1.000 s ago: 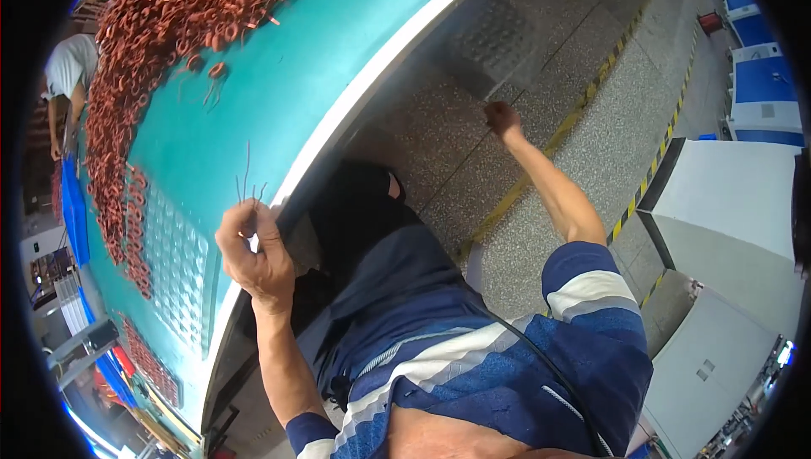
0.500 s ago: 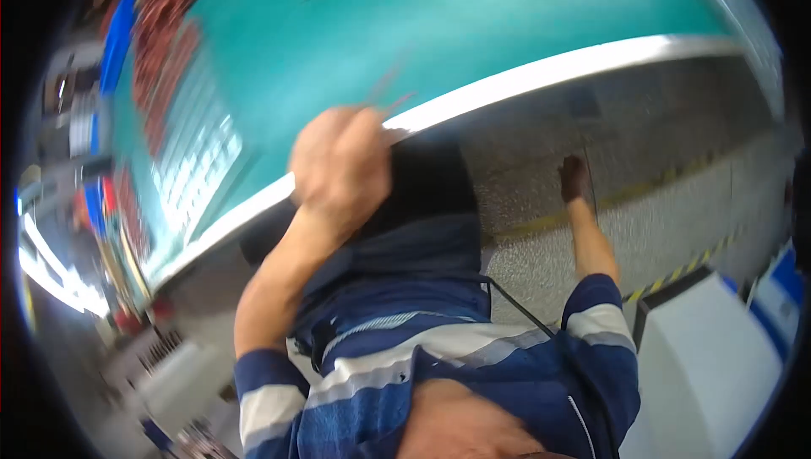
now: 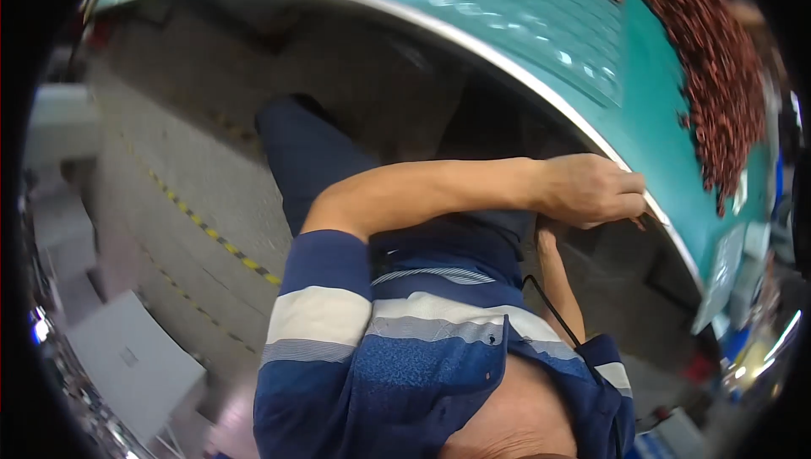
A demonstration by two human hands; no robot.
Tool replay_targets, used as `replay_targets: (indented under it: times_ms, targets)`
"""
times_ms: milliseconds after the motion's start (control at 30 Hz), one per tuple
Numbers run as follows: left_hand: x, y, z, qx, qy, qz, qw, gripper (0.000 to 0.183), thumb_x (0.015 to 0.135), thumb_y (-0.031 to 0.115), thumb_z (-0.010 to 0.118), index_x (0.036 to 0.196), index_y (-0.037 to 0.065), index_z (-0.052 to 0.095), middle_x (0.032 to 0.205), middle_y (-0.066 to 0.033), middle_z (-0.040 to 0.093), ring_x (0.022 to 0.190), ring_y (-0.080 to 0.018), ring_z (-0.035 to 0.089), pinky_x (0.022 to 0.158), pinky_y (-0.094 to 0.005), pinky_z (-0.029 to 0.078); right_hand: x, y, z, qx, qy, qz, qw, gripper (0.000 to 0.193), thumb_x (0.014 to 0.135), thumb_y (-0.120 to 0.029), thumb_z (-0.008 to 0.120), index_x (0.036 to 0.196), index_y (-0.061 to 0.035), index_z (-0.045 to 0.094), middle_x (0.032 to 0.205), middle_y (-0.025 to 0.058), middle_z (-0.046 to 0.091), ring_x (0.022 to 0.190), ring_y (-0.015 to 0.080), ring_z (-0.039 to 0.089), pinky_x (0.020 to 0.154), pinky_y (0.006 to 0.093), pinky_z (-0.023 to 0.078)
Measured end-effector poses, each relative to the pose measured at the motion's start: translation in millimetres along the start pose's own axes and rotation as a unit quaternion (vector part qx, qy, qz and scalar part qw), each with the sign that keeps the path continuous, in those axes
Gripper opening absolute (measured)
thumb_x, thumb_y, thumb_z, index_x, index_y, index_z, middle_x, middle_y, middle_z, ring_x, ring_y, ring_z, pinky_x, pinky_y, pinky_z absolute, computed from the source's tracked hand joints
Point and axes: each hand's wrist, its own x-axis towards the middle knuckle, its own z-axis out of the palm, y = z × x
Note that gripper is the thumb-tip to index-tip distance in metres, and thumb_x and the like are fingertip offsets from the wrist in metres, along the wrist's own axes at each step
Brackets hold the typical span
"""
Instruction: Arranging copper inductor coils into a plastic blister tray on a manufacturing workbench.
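My left hand point(image 3: 587, 191) reaches across my body to the pale front edge point(image 3: 583, 117) of the green table, its fingers pinched together. A small reddish-brown piece point(image 3: 640, 223) sticks out just below the fingertips; its exact kind is too small to make out. My right hand point(image 3: 547, 237) hangs low by my right side, below the table edge. The left hand and wrist cover most of it, so its fingers are hidden. Beyond the left hand, a large heap of small, thin reddish-brown parts point(image 3: 705, 62) lies on the green tabletop point(image 3: 655, 112).
A clear plastic tray with rows of pockets point(image 3: 528, 19) lies left of the heap. More clear trays point(image 3: 718, 277) stand at the table's right end. Yellow-black tape point(image 3: 203, 224) marks the floor at left, with a grey-white box-like surface point(image 3: 135, 362) beyond it.
My view and body have turned to the right, so the heap and tray now appear at the right instead of the left. My left hand stays closed at the table edge; my right hand still hangs low.
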Motion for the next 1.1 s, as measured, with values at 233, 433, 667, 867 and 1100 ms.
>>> replay_targets:
  times_ms: [233, 433, 667, 867, 1100]
  targets:
    - [-180, 96, -272, 0.088, 0.356, -0.488, 0.792, 0.029, 0.086, 0.002, 0.065, 0.11, 0.001, 0.05, 0.091, -0.0076, 0.062, 0.071, -0.013, 0.061, 0.063, -0.0242, 0.051, 10, -21, 236, -0.467, -0.36, -0.164, 0.791, 0.024, 0.092, -0.017, 0.054, 0.107, 0.0001, 0.062, 0.101, 0.0165, 0.064, 0.092, 0.0284, 0.063, 0.083, 0.0413, 0.05]
    - [-295, 124, -397, 0.208, 0.514, -0.562, 0.613, 0.015, 0.088, 0.009, 0.067, 0.099, 0.001, 0.061, 0.078, -0.0011, 0.059, 0.062, -0.0053, 0.054, 0.053, -0.0195, 0.044, 48, 98, 283, -0.639, -0.489, -0.309, 0.507, 0.022, 0.092, -0.016, 0.055, 0.102, 0.0006, 0.064, 0.099, 0.0165, 0.064, 0.089, 0.0275, 0.063, 0.081, 0.0404, 0.05]
    - [-342, 75, -505, 0.049, 0.512, -0.599, 0.614, 0.028, 0.09, 0.026, 0.064, 0.083, -0.001, 0.063, 0.059, -0.0001, 0.056, 0.051, -0.0066, 0.053, 0.049, -0.024, 0.04, 194, 137, 446, -0.787, -0.451, -0.299, 0.298, 0.022, 0.091, -0.018, 0.055, 0.098, 0.0008, 0.065, 0.096, 0.0162, 0.065, 0.089, 0.0274, 0.063, 0.081, 0.0395, 0.05]
    - [-439, 88, -521, 0.012, 0.425, -0.76, 0.491, 0.021, 0.088, 0.02, 0.064, 0.087, -0.001, 0.061, 0.062, -0.0017, 0.055, 0.054, -0.0068, 0.051, 0.052, -0.0257, 0.041, 105, 122, 589, -0.772, -0.251, 0.026, 0.583, 0.032, 0.088, -0.028, 0.065, 0.095, 0.0027, 0.065, 0.091, 0.016, 0.066, 0.091, 0.0252, 0.063, 0.083, 0.0398, 0.048]
    - [-459, 92, -526, -0.009, 0.371, -0.786, 0.495, 0.016, 0.083, 0.014, 0.069, 0.089, 0.0, 0.062, 0.065, -0.008, 0.059, 0.055, -0.014, 0.055, 0.054, -0.0276, 0.044, 184, 119, 706, -0.645, -0.368, -0.106, 0.661, 0.095, 0.074, -0.042, 0.079, 0.143, -0.0011, 0.028, 0.139, 0.0211, 0.041, 0.128, 0.0348, 0.044, 0.102, 0.0461, 0.04]
